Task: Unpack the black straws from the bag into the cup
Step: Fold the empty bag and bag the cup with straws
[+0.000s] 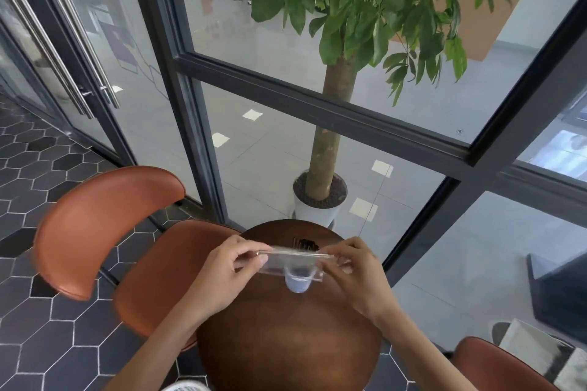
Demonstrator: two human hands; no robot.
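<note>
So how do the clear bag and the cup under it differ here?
The bag is held off the table by both hands, the left hand and right hand pinching its ends; the cup stands on the round wooden table. The bag is flat and stretched wide; the cup is round and upright. Both are see-through plastic.

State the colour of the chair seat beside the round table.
Rust orange chair, clearest in the head view.
</note>
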